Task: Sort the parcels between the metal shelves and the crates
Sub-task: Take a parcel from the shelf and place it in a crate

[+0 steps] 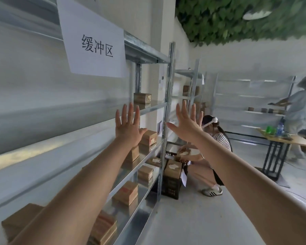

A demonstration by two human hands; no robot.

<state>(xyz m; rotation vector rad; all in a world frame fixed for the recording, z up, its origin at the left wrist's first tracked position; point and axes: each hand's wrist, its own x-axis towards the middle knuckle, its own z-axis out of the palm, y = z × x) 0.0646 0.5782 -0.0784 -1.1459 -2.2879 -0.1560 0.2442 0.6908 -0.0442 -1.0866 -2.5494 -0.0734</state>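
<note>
Fingers (130, 112) are spreading straight, holding nothing, on the left hand (128, 128) and right hand (187, 126). Parcels (148, 137) are sitting on the metal shelves (168, 96) and in a crate (171, 187), so sorting looks midway. Blur is smearing the nearer shelves, and the labels are proving unreadable.

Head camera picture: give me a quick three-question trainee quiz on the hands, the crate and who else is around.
1. True or false: the left hand and the right hand are both open and hold nothing.
2. The black crate stands: A) on the top shelf, B) on the floor by the shelf's end post, C) on the table.
3. How many other people are in view?

Key: 1 true. 2 B. 3 two: a crouching person and a standing person.
</note>
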